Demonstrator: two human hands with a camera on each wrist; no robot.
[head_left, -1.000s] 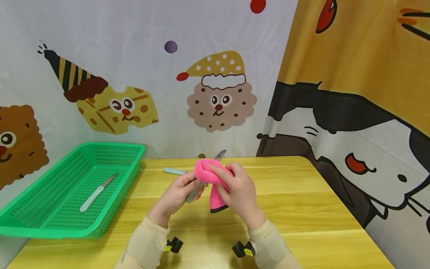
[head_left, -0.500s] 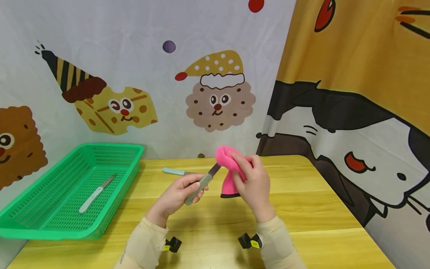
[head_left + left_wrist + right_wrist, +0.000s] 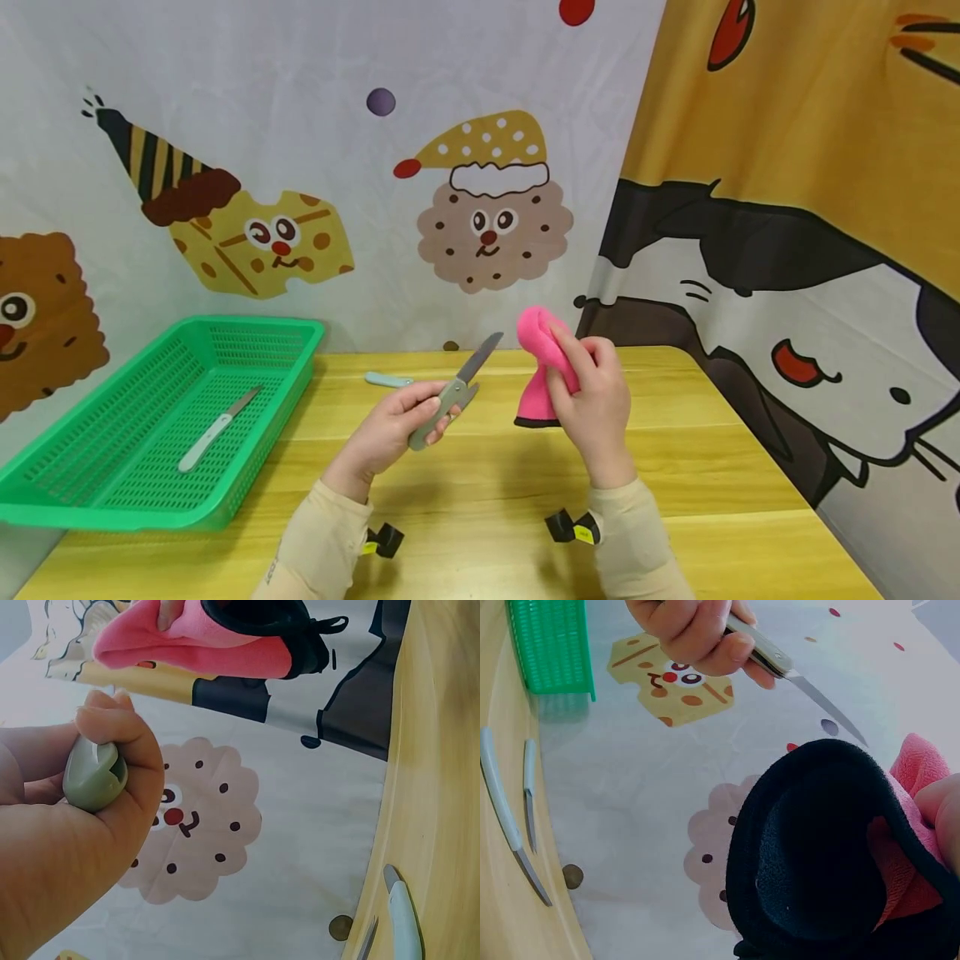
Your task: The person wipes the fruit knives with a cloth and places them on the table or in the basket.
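My left hand (image 3: 386, 427) grips the grey-green handle of a folding knife (image 3: 442, 410), thumb laid along it. Its bare blade is out and points up to the right; in the left wrist view only the handle's butt end shows. To the right, my right hand (image 3: 598, 400) pinches a folded pink cloth (image 3: 542, 350) with black edging. The cloth stands apart from the blade tip. Seen from the right wrist, the cloth's dark inner side (image 3: 817, 840) gapes toward the camera, and a small black loop hangs from it in the left wrist view.
Two knives with pale blue handles lie on the wooden table near its back edge: one longer knife (image 3: 501, 791) and one shorter knife (image 3: 529, 776). At the left stands a green perforated basket (image 3: 315, 342) with a white-handled knife (image 3: 217, 429) in it. A printed curtain (image 3: 360, 250) hangs behind.
My right hand has drawn the pink cloth along and off the knife blade, up to the right, baring the blade. The left hand keeps its grip, almost in place.
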